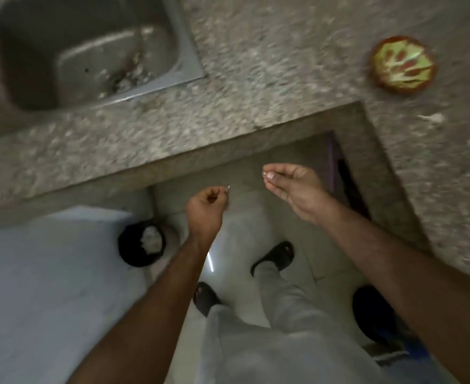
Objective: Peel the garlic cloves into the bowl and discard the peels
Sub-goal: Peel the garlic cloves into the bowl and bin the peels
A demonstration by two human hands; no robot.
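My left hand [206, 210] hangs over the floor in front of the counter's edge, fingers curled, pinching a tiny pale bit of garlic peel [227, 187] at its fingertips. My right hand [292, 189] is held palm up to the right of it, fingers gathered against the thumb; blur hides whether anything lies in it. A round bowl [403, 64] with a red rim and a green and yellow inside stands on the counter at the far right, well away from both hands. A black bin [130, 245] with white scraps in it stands on the floor, down and left of my left hand.
A speckled granite counter [256, 65] wraps round me in an L. A steel sink [89, 51] with debris at its drain is at the top left. A small white scrap [433, 117] lies on the counter. A white appliance top [48, 273] fills the lower left. My sandalled feet stand on pale floor tiles.
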